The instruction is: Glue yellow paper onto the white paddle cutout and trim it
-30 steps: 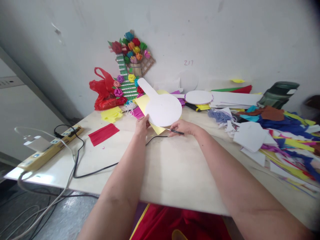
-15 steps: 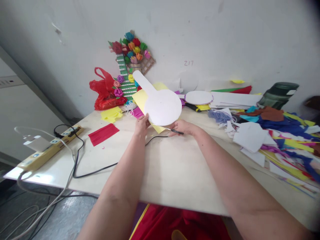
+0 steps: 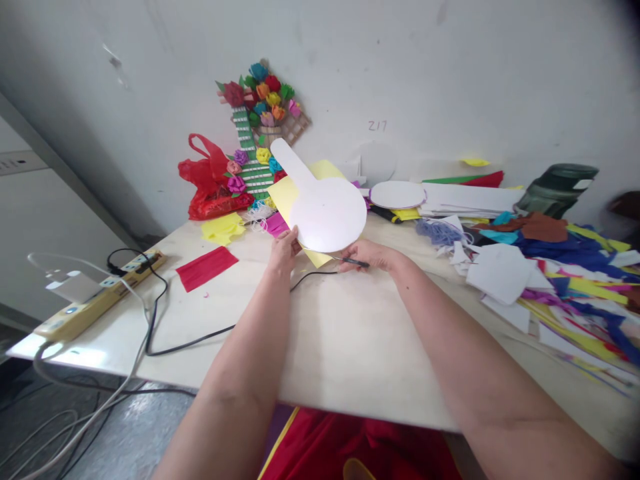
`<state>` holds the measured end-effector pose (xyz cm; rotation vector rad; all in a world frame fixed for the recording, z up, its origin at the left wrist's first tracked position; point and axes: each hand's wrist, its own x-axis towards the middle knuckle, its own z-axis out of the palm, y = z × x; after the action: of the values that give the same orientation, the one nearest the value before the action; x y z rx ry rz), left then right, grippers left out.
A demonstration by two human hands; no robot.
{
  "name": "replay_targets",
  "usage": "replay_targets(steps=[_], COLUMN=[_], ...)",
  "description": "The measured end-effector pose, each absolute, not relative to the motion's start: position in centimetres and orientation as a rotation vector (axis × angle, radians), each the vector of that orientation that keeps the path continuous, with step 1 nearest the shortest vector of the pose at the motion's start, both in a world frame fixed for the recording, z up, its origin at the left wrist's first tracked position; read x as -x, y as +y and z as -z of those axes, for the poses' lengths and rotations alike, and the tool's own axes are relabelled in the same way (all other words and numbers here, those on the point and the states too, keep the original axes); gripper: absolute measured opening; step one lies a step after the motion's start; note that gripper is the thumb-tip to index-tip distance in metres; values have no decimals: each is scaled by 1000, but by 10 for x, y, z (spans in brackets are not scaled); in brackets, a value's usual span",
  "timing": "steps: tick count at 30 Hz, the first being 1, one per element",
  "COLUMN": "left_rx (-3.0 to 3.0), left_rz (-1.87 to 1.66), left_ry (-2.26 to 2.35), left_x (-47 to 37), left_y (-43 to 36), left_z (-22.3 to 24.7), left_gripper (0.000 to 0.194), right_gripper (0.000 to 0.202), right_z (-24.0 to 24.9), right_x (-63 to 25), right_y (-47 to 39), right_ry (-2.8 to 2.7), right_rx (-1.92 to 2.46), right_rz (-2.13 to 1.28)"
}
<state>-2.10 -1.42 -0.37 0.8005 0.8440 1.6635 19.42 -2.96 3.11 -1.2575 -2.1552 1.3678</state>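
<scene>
A white paddle-shaped card cutout point(image 3: 329, 215) lies over a sheet of yellow paper point(image 3: 283, 197), both held above the table. My left hand point(image 3: 285, 248) pinches the lower left edge of the two layers, thumb on top. In my right hand point(image 3: 367, 255) is a pair of scissors point(image 3: 356, 262) with black handles. Their thin metal blades point left along the card's lower rim, at the yellow paper. How far the blades are apart cannot be made out.
A black cord point(image 3: 200, 335) crosses the table from a power strip point(image 3: 107, 293). Red paper point(image 3: 207, 268) lies left. Paper flowers point(image 3: 267, 97) and a red plastic bag point(image 3: 207, 180) stand behind. Coloured scraps point(image 3: 590, 287) and a dark green container point(image 3: 557, 190) are at right.
The white cutout and yellow paper have turned slightly clockwise, the cutout's narrow end shifting a little right. Both hands stay almost in place, still on the paper and scissors.
</scene>
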Motion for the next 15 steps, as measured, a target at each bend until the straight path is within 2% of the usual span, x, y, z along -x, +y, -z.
replay_targets(steps=[15], left_rx=[-796], left_rz=[-1657], left_ry=[845], left_x=[19], left_y=[-15], left_z=[2], left_gripper=[19], right_gripper=[37], right_z=[-31], right_x=[-194], right_y=[-32], right_ry=[-2148], right_rx=[1227], right_rz=[-1349])
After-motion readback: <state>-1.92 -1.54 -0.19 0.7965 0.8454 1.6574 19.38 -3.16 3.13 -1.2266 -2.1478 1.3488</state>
